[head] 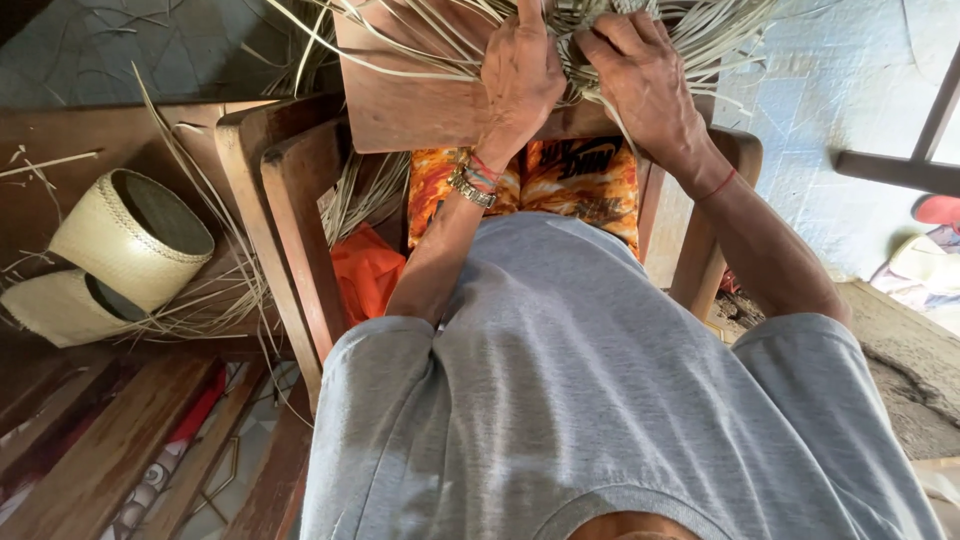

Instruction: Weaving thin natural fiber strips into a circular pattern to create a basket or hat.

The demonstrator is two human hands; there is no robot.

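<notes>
Both hands work at the far edge of the view, over a wooden board point(400, 100) on the lap. The left hand point(520, 75) and right hand point(640, 80) each pinch pale weaving strips point(700, 30), whose long strands fan out left and right.

pale flat reed strips point(700, 35) fanned out loose at the top edge, ends splaying left and right, gathered middle lying on a brown wooden board point(400, 100), partly hidden under both hands

Pale straw strips point(420, 40), orange-patterned shorts point(580, 180)
</notes>
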